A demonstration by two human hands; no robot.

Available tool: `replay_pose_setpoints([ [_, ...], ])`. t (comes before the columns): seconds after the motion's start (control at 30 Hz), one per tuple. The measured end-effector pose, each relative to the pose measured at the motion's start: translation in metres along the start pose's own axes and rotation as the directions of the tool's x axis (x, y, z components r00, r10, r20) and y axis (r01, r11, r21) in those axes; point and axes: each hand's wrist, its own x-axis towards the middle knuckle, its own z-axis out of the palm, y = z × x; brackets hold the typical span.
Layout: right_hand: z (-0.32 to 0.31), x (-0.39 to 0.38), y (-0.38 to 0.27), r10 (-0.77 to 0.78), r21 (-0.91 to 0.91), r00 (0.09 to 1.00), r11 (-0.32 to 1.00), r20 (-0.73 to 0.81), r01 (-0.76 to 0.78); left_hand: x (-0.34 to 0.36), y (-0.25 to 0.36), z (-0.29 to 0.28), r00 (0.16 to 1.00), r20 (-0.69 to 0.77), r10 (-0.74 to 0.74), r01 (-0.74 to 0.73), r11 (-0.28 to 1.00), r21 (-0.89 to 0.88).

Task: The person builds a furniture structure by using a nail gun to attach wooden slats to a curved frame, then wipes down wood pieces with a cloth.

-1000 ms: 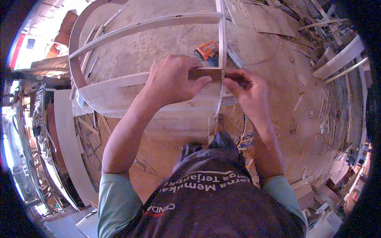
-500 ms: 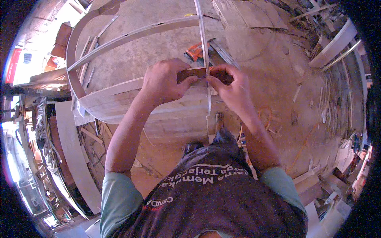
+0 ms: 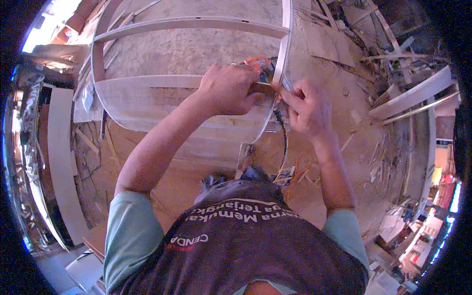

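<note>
My left hand point(image 3: 227, 88) is closed round a short wooden crosspiece point(image 3: 264, 87) in a pale curved wooden frame point(image 3: 191, 25), near its junction with the right-hand rail point(image 3: 285, 43). My right hand point(image 3: 309, 110), slightly blurred, has one finger extended to that junction and the others bent and apart, with nothing visibly held. An orange-and-black power tool point(image 3: 255, 64) lies beyond the junction, partly hidden by my hands. A thin curved panel point(image 3: 157, 105) forms the near side of the frame. A black hose point(image 3: 282, 137) runs down beneath my right hand.
Loose planks and offcuts point(image 3: 408, 98) crowd the right side. A long pale board point(image 3: 64, 162) and stacked scraps line the left. A bare foot point(image 3: 250, 152) shows on the dusty floor point(image 3: 344, 147) below the frame, among small debris.
My right hand has shifted from a pinch at the junction to one extended finger, drawing a little rightward. My left hand still grips there. The view has shifted, and more hose shows.
</note>
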Motion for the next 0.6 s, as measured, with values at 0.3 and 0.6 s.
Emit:
replay_pose_setpoints([
  [0.3, 0.003, -0.026, 0.007, -0.105, 0.034, 0.994, 0.994, 0.002, 0.105, -0.003, 0.001, -0.004, 1.0, -0.019, 0.011, -0.011, 1.0, 0.026],
  [0.6, 0.04, -0.012, -0.026, 0.728, 0.786, 0.664, 0.304, 0.174, -0.539, -0.004, 0.0, 0.004, 0.998, -0.057, 0.032, -0.031, 0.999, 0.033],
])
